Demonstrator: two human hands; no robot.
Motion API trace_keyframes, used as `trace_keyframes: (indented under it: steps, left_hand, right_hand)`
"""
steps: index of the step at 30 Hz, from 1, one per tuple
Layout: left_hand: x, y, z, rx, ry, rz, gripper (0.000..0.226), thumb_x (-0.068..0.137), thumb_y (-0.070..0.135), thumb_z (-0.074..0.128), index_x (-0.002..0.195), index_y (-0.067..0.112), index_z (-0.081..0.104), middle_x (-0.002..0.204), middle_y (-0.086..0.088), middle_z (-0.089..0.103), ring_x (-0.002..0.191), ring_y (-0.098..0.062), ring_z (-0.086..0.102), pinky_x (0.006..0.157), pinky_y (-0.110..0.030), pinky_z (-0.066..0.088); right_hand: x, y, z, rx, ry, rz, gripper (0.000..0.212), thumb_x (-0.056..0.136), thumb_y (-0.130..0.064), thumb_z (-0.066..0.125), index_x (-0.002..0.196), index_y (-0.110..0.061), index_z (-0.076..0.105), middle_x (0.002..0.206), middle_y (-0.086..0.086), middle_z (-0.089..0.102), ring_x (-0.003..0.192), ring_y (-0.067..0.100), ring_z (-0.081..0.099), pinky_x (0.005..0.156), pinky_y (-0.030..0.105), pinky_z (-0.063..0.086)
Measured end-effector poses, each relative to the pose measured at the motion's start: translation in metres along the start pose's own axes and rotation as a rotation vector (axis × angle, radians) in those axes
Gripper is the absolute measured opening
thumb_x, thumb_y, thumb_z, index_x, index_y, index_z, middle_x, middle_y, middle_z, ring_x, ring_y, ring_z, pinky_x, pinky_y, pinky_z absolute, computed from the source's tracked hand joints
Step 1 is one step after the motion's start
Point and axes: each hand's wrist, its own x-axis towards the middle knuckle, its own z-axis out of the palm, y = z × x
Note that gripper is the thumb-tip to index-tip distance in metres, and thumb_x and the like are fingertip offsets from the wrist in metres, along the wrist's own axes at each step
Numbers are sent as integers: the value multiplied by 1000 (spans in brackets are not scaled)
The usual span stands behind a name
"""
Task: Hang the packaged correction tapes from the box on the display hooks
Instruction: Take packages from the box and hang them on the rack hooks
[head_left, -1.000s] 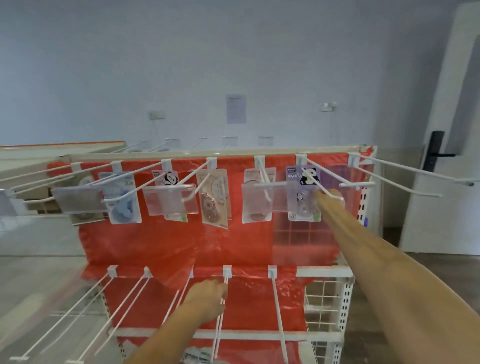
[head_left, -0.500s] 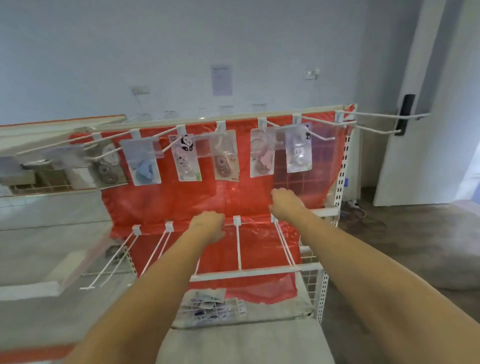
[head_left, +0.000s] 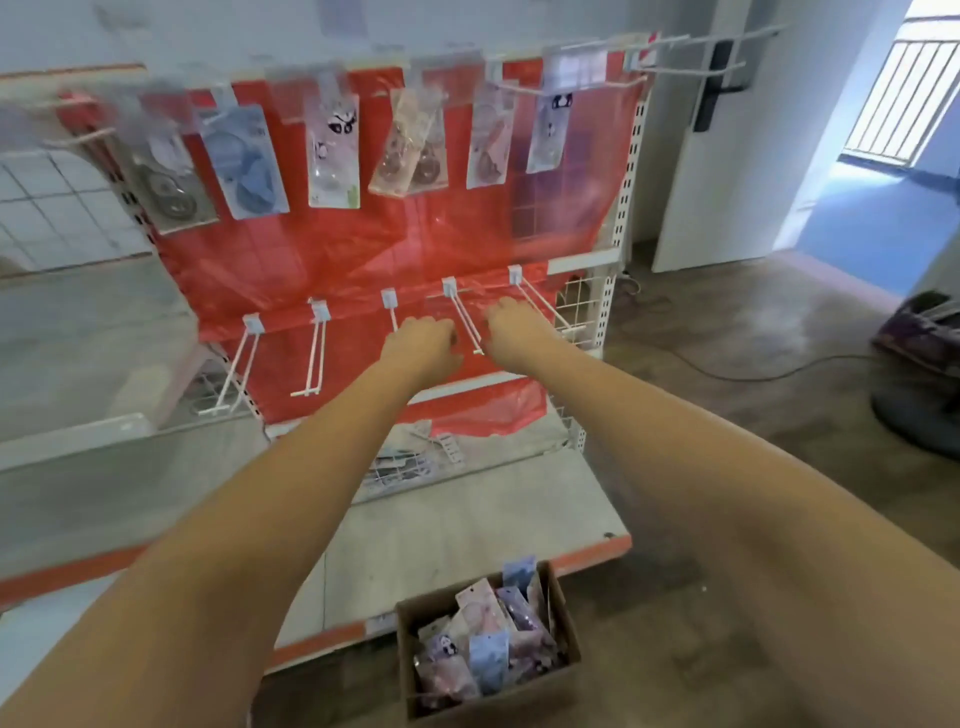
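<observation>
Above and beyond our hands stands the display rack (head_left: 621, 218) with its red backing sheet (head_left: 363, 249); its top row of hooks already carries hung correction tape packs (head_left: 332, 156), high above both hands. Just beyond our knuckles runs the lower row of hooks (head_left: 317, 348), bare as far as we can see, one prong passing between the two hands. Below our forearms, on the floor near us, sits the cardboard box (head_left: 569, 618) with the remaining packaged correction tapes (head_left: 488, 644) standing loose inside. Our left hand (head_left: 421, 345) and right hand (head_left: 511, 330) hover side by side in front of the lower hooks, fingers curled under; motion blur leaves us unable to tell whether either one holds anything. We judge the step in hand to be fetching the next pack, so we should bring one hand down to the box, pinch a single pack by its header card so the hang hole stays free, then thread it squarely onto an empty prong.
</observation>
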Motion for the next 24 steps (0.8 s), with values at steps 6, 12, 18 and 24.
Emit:
trace_keyframes:
  steps: [6, 12, 18, 24]
  left_hand:
    - [-44, 8, 104, -28, -214, 48, 33, 92, 27, 52, 121, 13, 57, 124, -12, 59, 115, -32, 52, 92, -40, 47]
    - [-75, -7, 229, -101, -398, -59, 36, 95, 32, 50, 128, 18, 51, 132, -6, 53, 123, -27, 46, 97, -36, 41]
    - [-105, -45, 373, -75, -583, -185, 33, 93, 33, 50, 122, 17, 54, 125, -7, 57, 116, -27, 51, 94, -37, 42]
    - [-117, -94, 514, -122, -669, -286, 38, 92, 33, 55, 125, 15, 50, 125, -9, 56, 115, -26, 53, 95, -36, 46]
  right_hand:
    - [-53, 19, 100, -11, -241, 63, 35, 94, -13, 48, 127, -3, 49, 129, 16, 50, 120, 33, 49, 96, 39, 43]
    - [-87, 66, 229, 19, -442, 130, 40, 95, -19, 47, 133, -5, 47, 134, 15, 48, 124, 31, 45, 103, 39, 40]
    - [-127, 114, 378, 88, -645, 204, 32, 91, -14, 46, 119, -6, 59, 119, 15, 60, 112, 31, 57, 94, 39, 48]
    - [-143, 137, 513, 159, -726, 234, 40, 91, -18, 54, 128, -5, 49, 119, 13, 62, 107, 29, 58, 84, 34, 48]
